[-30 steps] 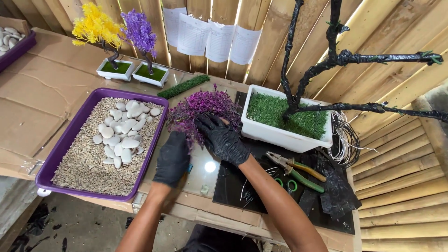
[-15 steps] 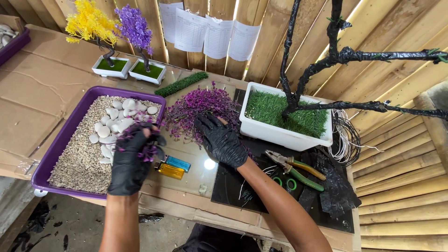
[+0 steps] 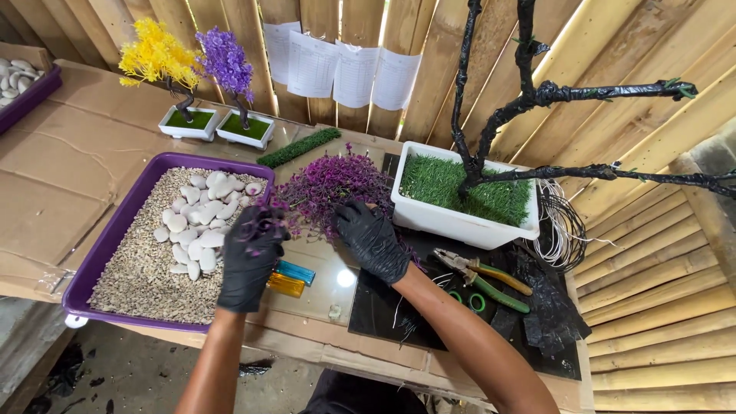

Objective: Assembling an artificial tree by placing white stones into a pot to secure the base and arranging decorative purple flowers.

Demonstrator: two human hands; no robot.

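The left hand (image 3: 249, 257), gloved black, grips a small purple sprig (image 3: 264, 224) above the purple tray (image 3: 100, 261) of gravel and white stones. The right hand (image 3: 373, 239) presses, fingers curled, into the purple foliage pile (image 3: 330, 184) at 12 o'clock. Risk: loose sprigs may drop into the gravel. Two lighters (image 3: 290, 277) lie at the left hand's 3 o'clock; pliers (image 3: 479, 276) and the white planter (image 3: 460, 218) crowd the right hand's 3 o'clock side.

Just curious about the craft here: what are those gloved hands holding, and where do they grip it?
The left hand grips a small purple sprig in its fingertips. The right hand rests on the purple foliage pile; its grip cannot be told.
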